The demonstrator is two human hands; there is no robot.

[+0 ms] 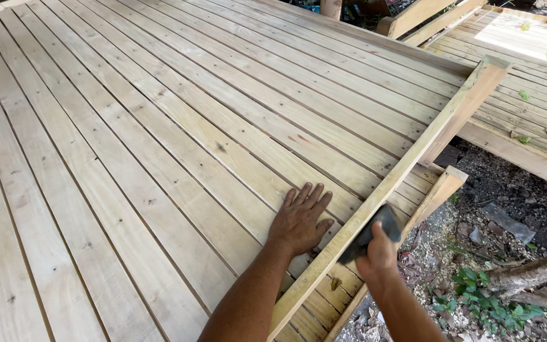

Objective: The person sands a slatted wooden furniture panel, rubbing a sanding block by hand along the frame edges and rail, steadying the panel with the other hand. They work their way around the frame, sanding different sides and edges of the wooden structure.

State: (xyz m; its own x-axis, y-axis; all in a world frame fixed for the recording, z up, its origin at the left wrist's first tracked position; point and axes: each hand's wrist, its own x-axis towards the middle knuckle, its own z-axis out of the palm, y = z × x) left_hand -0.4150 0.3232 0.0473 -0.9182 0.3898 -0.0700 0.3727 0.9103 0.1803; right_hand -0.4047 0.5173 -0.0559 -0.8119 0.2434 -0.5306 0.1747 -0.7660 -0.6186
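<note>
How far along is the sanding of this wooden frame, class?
Done: the slats are all laid across the frame. In hand: the left hand lies flat on the slats while the right hand presses a dark sanding sheet against the raised side rail. Left: the rail's upper length, as far as can be judged.

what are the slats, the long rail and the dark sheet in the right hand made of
Slats: bare, unfinished wood, pale with visible grain, small knots and open gaps between boards.
Long rail: the same pale raw timber, sawn square, with no paint or varnish showing.
Dark sheet: looks like sandpaper or abrasive cloth, dull grey-black and bent over the rail's edge under the right hand; its grit cannot be made out.
</note>
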